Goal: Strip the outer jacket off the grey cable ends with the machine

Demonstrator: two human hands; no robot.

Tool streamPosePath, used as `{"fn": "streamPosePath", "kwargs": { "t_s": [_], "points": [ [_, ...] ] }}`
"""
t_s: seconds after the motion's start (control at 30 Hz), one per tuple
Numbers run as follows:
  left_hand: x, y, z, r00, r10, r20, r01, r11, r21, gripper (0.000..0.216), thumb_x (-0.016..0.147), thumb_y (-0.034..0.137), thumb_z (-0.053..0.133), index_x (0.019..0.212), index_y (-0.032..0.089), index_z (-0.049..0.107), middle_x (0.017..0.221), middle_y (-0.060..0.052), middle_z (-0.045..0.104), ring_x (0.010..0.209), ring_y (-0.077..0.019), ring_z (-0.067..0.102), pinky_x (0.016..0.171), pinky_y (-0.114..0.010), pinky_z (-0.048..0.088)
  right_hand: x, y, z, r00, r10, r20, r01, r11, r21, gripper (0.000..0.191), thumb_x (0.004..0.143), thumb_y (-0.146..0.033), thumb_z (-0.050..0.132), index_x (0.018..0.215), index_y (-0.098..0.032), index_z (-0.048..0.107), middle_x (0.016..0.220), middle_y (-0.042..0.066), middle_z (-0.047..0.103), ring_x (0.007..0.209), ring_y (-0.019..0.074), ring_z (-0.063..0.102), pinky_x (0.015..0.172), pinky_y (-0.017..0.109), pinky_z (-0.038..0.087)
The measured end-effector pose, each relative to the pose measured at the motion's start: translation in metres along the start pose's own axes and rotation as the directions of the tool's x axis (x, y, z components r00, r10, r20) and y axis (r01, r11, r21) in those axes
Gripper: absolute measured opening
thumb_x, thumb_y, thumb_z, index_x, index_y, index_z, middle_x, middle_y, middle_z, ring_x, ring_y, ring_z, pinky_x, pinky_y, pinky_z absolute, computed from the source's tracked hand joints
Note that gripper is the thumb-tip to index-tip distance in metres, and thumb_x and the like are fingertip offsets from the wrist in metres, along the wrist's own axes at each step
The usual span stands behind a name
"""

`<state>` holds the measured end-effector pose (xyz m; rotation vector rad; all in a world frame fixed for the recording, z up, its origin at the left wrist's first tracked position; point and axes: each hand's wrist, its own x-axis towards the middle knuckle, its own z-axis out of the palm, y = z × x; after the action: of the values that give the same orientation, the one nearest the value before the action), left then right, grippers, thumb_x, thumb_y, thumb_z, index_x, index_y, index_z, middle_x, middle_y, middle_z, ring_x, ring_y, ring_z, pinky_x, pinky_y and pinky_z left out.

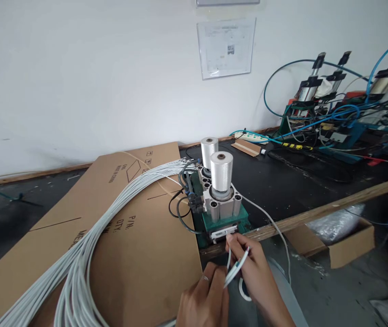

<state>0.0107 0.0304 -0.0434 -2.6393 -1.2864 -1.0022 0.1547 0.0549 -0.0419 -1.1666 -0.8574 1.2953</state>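
Observation:
My left hand (pixel 203 295), wearing a ring, is closed around white cables (pixel 236 269) at the bottom middle. One cable end with small coloured wires sticks up between my hands. Just above, my right hand (pixel 253 263) pinches a thin white cable by the front of a pneumatic press (pixel 221 206). Its fingertips touch or nearly touch a white piece (pixel 223 233) in the slot of the green base; the exact contact is hidden. Two knurled silver cylinders top the press. Left of it, a long bundle of white cables (pixel 112 211) curves toward its rear.
The bundle lies on flattened cardboard (pixel 156 245) over a black bench (pixel 258 184) with a wooden edge (pixel 303 213). More pneumatic tools (pixel 308 93) with blue hoses stand at right. Below the bench sits an open carton (pixel 350 245) with clear plastic. A power strip (pixel 251 137) lies near the wall.

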Motion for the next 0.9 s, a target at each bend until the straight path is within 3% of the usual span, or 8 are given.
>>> {"fn": "streamPosePath", "kwargs": {
  "t_s": [0.4, 0.9],
  "points": [
    [0.0031, -0.0007, -0.0014, 0.999, -0.002, 0.043, 0.003, 1.0, -0.029, 0.02, 0.105, 0.016, 0.034, 0.104, 0.026, 0.051, 0.08, 0.0, 0.068, 0.059, -0.0181, 0.074, 0.05, -0.023, 0.054, 0.0038, 0.0022, 0.0011, 1.0, 0.006, -0.021, -0.005, 0.999, 0.036, 0.051, 0.082, -0.068, 0.067, 0.062, -0.022, 0.057, 0.048, -0.01, 0.033, 0.04, 0.0081, 0.024, 0.04, 0.024, 0.016],
    [0.0008, -0.0007, 0.0047, 0.999, -0.033, -0.016, 0.032, 0.998, -0.047, 0.024, 0.107, 0.021, 0.03, 0.098, 0.026, 0.053, 0.078, -0.001, 0.068, 0.055, -0.0171, 0.071, 0.047, -0.023, 0.05, 0.0048, 0.0047, 0.0015, 1.0, -0.015, -0.019, 0.015, 1.0, 0.016, 0.05, 0.083, -0.068, 0.065, 0.063, -0.023, 0.057, 0.047, -0.01, 0.034, 0.04, 0.0097, 0.024, 0.041, 0.025, 0.017]
  ]
}}
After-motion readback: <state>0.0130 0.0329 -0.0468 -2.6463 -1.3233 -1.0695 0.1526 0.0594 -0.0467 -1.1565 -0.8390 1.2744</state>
